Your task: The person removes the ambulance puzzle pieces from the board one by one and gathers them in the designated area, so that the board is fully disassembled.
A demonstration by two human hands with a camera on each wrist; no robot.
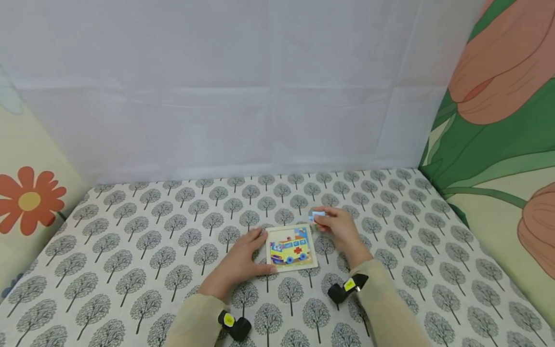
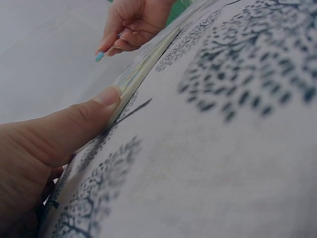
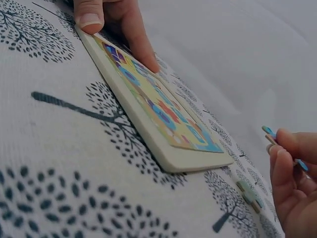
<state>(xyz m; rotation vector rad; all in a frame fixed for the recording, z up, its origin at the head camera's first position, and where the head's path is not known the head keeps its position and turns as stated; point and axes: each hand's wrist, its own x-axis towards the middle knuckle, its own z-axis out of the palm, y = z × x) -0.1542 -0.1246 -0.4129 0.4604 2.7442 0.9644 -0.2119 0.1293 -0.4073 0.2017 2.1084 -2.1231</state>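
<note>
A wooden jigsaw board [image 1: 315,264] with a yellow ambulance picture lies on the patterned cloth. The upper part of its recess shows bare wood. At the board's left side is my left hand [image 1: 240,261], its thumb touching the lower-left corner and its fingers extended along the upper left. Just off the upper-right corner, my right hand [image 1: 342,230] pinches a light blue jigsaw piece [image 1: 318,213] between thumb and fingers, above the cloth. In the right wrist view, the held piece [image 3: 268,130] appears edge-on, partly covered by the fingertips. Another small jigsaw piece [image 3: 250,195] lies beside the board.
The tree-print cloth [image 1: 134,270] covers the table. A white sheet [image 1: 217,96] hangs behind it. Flower-patterned panels stand at the left [image 1: 30,202] and right [image 1: 498,159]. Each sleeve carries a black wrist device.
</note>
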